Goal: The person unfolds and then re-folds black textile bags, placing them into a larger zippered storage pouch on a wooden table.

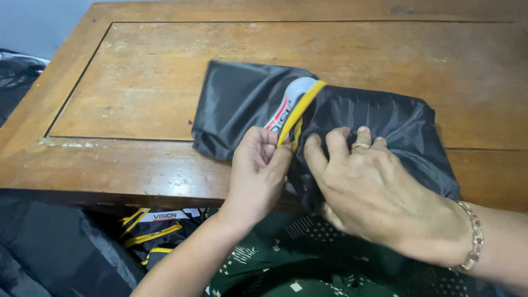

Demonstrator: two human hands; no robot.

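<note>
Folding a black garment [242, 102] at the near edge of the wooden worktop [137, 77], seen from my head camera. My left hand [256, 170] pinches the yellow-edged seam [300, 113] between thumb and fingers, its grip closed on that trim where a white and red printed patch [286, 104] shows. My right hand [379, 192] presses down on the cloth just right of the seam, fingers bent and bunching the fabric; its grip is clenched on the garment, and a ring [361, 145] and a link bracelet [474, 236] are on it.

Progress, as I judge it: the garment already lies as a compact, roughly rectangular packet, with its far-left part flat and smooth. The near-right part is creased and hangs over the worktop edge toward my lap, so the last tuck along the yellow trim appears unfinished.

Below the worktop, near left, more black cloth with yellow piping [154, 225] lies in a heap. A dark green patterned fabric [297, 258] covers my lap.
</note>
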